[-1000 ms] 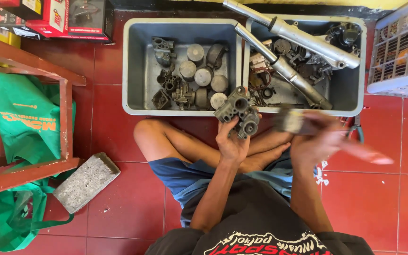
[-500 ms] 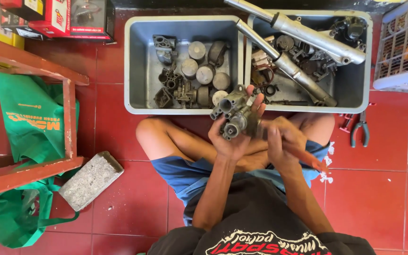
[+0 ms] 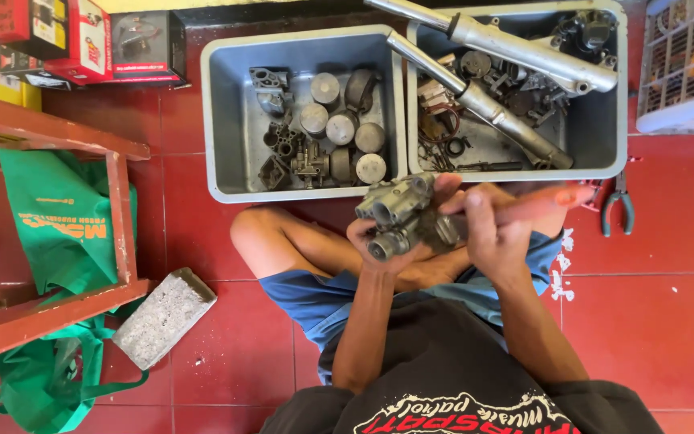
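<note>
I sit cross-legged on a red tile floor. My left hand grips a grey metal carburetor from below, just above my lap. My right hand is closed on a red-handled tool that looks like a screwdriver. Its handle sticks out to the right, and its tip is hidden against the right side of the carburetor. The two hands touch around the part. Just beyond them stand two grey plastic bins.
The left bin holds pistons and small metal parts; the right bin holds two fork tubes and more parts. Pliers lie on the floor at right. A brick, green bags and a wooden frame stand at left, a white basket at far right.
My right hand swung in from the right with the tool and now presses against the carburetor. My left hand turned the carburetor and kept hold of it.
</note>
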